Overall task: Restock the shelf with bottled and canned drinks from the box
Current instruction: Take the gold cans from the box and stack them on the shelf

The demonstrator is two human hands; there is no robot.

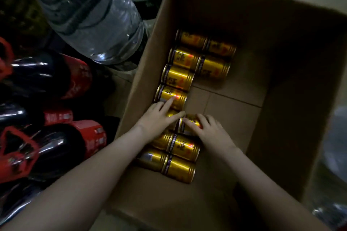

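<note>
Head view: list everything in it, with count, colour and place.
box: one, brown cardboard, open, centre and right.
cans: about twelve, gold, lying on their sides along the box's left wall; two partly hidden under the hands.
dark bottles: at least three, dark with red labels, left of the box.
water bottles: at least two, large and clear, upper left.
left hand: one, bare, fingers straight, touching cans in the box.
right hand: one, bare, laid over a can beside it.
</note>
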